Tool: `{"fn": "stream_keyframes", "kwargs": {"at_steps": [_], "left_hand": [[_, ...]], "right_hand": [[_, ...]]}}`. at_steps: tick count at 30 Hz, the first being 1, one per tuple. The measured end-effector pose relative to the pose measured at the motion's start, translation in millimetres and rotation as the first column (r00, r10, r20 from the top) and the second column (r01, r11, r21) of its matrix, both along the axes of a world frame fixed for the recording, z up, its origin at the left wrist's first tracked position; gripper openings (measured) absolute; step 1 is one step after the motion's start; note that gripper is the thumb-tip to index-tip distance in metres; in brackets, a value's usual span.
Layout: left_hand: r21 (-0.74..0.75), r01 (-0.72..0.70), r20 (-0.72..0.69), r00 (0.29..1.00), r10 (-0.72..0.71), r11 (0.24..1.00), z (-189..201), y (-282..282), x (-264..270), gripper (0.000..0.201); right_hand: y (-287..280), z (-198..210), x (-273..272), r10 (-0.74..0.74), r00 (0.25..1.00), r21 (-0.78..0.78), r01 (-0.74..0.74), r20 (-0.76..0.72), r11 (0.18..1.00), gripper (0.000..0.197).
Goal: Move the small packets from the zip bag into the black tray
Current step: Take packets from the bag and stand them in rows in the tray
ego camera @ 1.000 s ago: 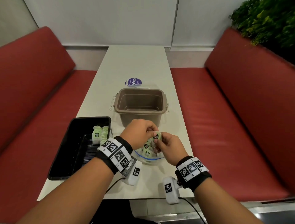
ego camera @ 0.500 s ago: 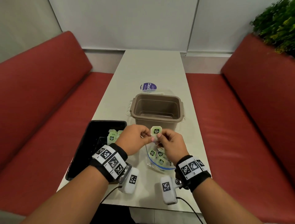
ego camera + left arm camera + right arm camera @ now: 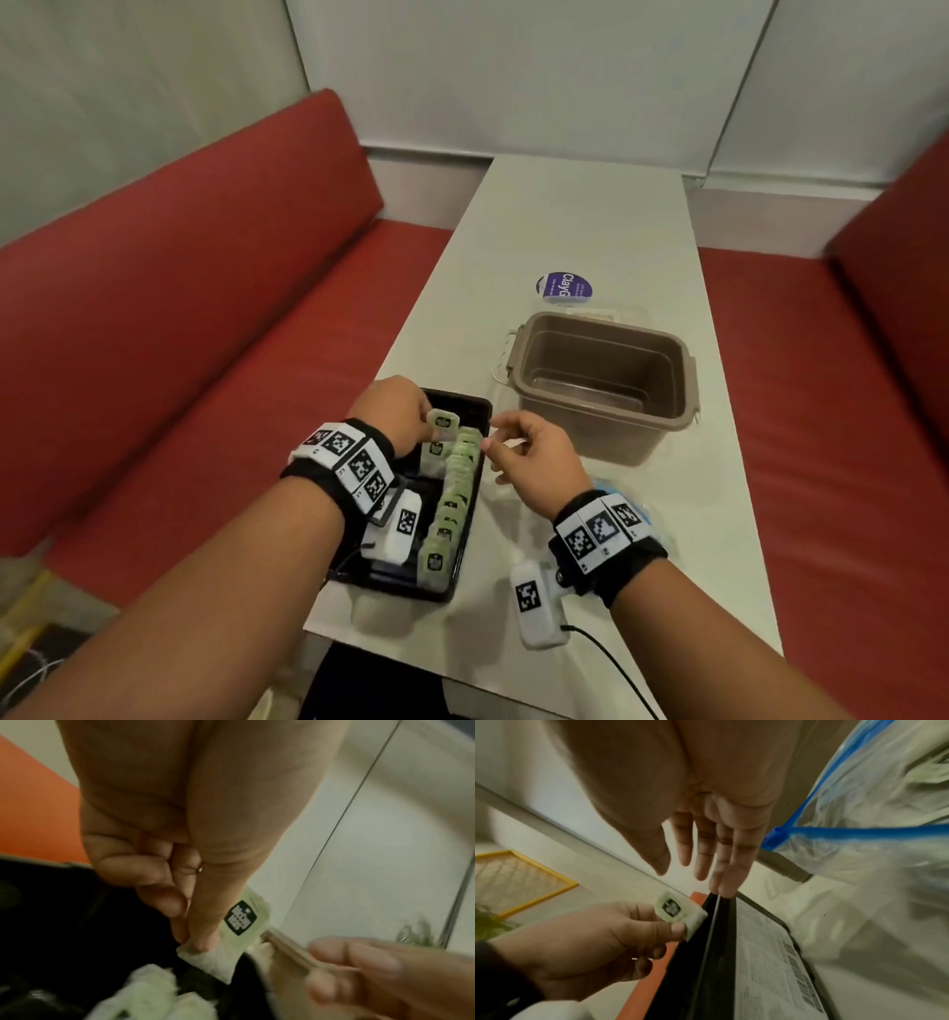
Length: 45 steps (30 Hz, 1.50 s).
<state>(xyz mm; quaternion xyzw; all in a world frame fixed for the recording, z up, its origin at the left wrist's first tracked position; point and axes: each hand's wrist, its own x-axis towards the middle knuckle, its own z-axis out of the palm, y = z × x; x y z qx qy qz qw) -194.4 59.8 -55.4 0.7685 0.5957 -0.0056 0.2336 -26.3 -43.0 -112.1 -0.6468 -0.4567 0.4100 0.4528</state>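
Note:
My left hand (image 3: 422, 419) pinches one small pale-green packet (image 3: 442, 421) between thumb and forefinger, above the far end of the black tray (image 3: 447, 591). The left wrist view shows the pinch on the packet (image 3: 241, 920) close up. Rows of packets (image 3: 452, 493) stand along the tray's right side. My right hand (image 3: 495, 439) hovers beside the tray's right rim with relaxed fingers and holds nothing; its fingers (image 3: 703, 858) are spread. The clear zip bag (image 3: 859, 817) with a blue seal lies behind my right wrist, and only a corner of the bag (image 3: 606, 485) shows in the head view.
A brown plastic tub (image 3: 601, 380) stands just right of the tray's far end. A round purple label (image 3: 565, 288) lies behind it. The narrow white table (image 3: 580, 216) runs between red benches (image 3: 205, 318). The tray sits at the table's left front edge.
Both hands moved left from above the zip bag to the tray. The right hand let go of the packet, which the left hand now holds alone. The head camera turned left.

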Motion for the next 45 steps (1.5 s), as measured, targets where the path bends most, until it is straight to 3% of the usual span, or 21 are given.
{"fn": "stream_keyframes", "kwargs": {"at_steps": [3, 7, 8, 10, 12, 13, 14, 15, 17, 19, 21, 22, 24, 25, 27, 31, 34, 36, 39, 42, 45], "left_hand": [[-0.071, -0.046, -0.236, 0.971, 0.028, 0.996, -23, 14, -3, 0.033], [-0.162, -0.169, -0.338, 0.935, 0.106, 0.972, -66, 25, 1, 0.022], [-0.205, -0.178, -0.383, 0.919, 0.088, 0.962, -92, 39, 0, 0.026], [-0.235, -0.231, -0.449, 0.887, 0.106, 0.944, -195, 89, -12, 0.056], [-0.232, -0.255, -0.445, 0.886, 0.131, 0.939, -223, 104, -3, 0.070], [-0.260, -0.292, -0.462, 0.875, 0.147, 0.920, -202, 90, -1, 0.060], [-0.278, -0.249, -0.436, 0.893, 0.109, 0.928, -143, 58, 9, 0.045], [-0.283, -0.232, -0.406, 0.908, 0.103, 0.930, -113, 42, 15, 0.033], [-0.260, -0.218, -0.401, 0.911, 0.100, 0.941, -103, 37, 20, 0.035], [-0.249, -0.307, -0.401, 0.896, 0.191, 0.919, -177, 75, 11, 0.063], [-0.281, -0.251, -0.385, 0.913, 0.131, 0.926, -199, 90, 10, 0.073], [-0.237, -0.228, -0.378, 0.917, 0.127, 0.944, -182, 83, 7, 0.068], [-0.173, -0.102, -0.325, 0.945, 0.041, 0.980, -93, 41, 12, 0.032], [-0.123, -0.076, -0.283, 0.958, 0.039, 0.989, -70, 32, 16, 0.019], [-0.003, -0.027, -0.180, 0.983, 0.027, 1.000, -28, 14, 24, 0.015], [0.068, 0.039, 0.130, 0.990, -0.048, 0.997, 5, -18, 48, 0.015], [0.069, 0.242, 0.281, 0.926, -0.251, 0.968, 20, -53, 78, 0.013], [0.024, 0.385, 0.262, 0.888, -0.377, 0.923, 14, -72, 99, 0.013], [-0.037, 0.531, 0.142, 0.841, -0.521, 0.847, -10, -98, 124, 0.010], [-0.072, 0.576, -0.027, 0.815, -0.579, 0.814, -40, -116, 143, 0.018], [-0.069, 0.566, -0.201, 0.799, -0.567, 0.822, -63, -128, 153, 0.022]], "right_hand": [[8, -5, -9, 0.094, 0.979, -0.134, -0.070, 0.179, 0.988, 0.030], [12, -7, -15, 0.126, 0.970, -0.219, -0.079, 0.207, 0.972, 0.035], [12, -7, -15, 0.122, 0.974, -0.227, -0.078, 0.189, 0.971, 0.036], [12, -7, -16, 0.096, 0.989, -0.234, -0.067, 0.116, 0.970, 0.036], [12, -7, -16, 0.073, 0.996, -0.240, -0.059, 0.051, 0.969, 0.037], [12, -7, -16, 0.069, 0.997, -0.239, -0.058, 0.037, 0.969, 0.038], [11, -7, -15, 0.067, 0.997, -0.238, -0.058, 0.029, 0.970, 0.038], [11, -7, -15, 0.064, 0.998, -0.238, -0.058, 0.019, 0.970, 0.038], [10, -7, -14, 0.053, 0.999, -0.245, -0.052, -0.004, 0.968, 0.038], [9, -6, -15, 0.053, 0.999, -0.250, -0.050, 0.004, 0.967, 0.038], [5, -3, -13, 0.072, 0.997, -0.250, -0.060, 0.038, 0.966, 0.036], [2, -2, -10, 0.078, 0.996, -0.248, -0.064, 0.047, 0.967, 0.036], [-5, 3, -2, 0.076, 0.996, -0.234, -0.066, 0.034, 0.970, 0.036], [-9, 7, 3, 0.068, 0.997, -0.216, -0.061, 0.024, 0.975, 0.037], [-20, 15, 14, 0.037, 0.999, -0.174, -0.038, -0.011, 0.984, 0.040], [-45, 27, 40, -0.049, 0.999, -0.122, 0.046, -0.019, 0.991, 0.039], [-67, 24, 65, -0.121, 0.990, -0.145, 0.130, 0.075, 0.981, 0.034], [-83, 19, 76, -0.084, 0.980, -0.224, 0.124, 0.179, 0.967, 0.031], [-104, 6, 82, 0.139, 0.914, -0.397, 0.026, 0.381, 0.917, 0.027], [-115, -10, 84, 0.233, 0.794, -0.461, 0.067, 0.562, 0.885, 0.024], [-119, -22, 85, 0.261, 0.736, -0.483, 0.102, 0.625, 0.870, 0.025]]}}
